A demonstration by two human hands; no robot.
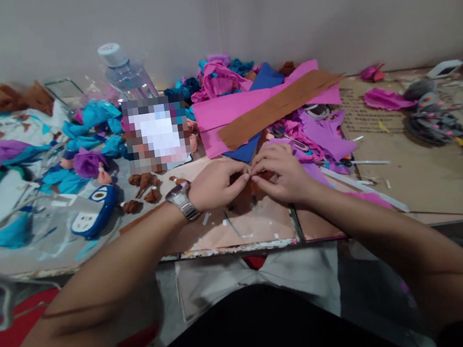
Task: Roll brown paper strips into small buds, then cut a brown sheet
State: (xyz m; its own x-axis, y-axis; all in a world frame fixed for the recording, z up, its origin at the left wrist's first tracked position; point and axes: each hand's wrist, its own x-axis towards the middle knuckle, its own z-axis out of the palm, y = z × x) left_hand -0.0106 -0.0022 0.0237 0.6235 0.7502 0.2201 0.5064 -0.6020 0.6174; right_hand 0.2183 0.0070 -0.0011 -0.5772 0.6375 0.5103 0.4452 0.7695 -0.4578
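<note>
My left hand and my right hand meet over the work surface, their thumbs and fingertips pinched together. Between them is a piece of brown crepe paper, mostly covered by the fingers. Just behind the hands, a long brown crepe paper strip rests on pink paper. Small twisted brown paper pieces lie left of my left hand, beyond the wristwatch.
A clear bottle with a white cap stands at the back. Blue power sockets lie left, with blue and purple paper flowers behind. Cardboard covers the right side. Thin white sticks lie near my right forearm.
</note>
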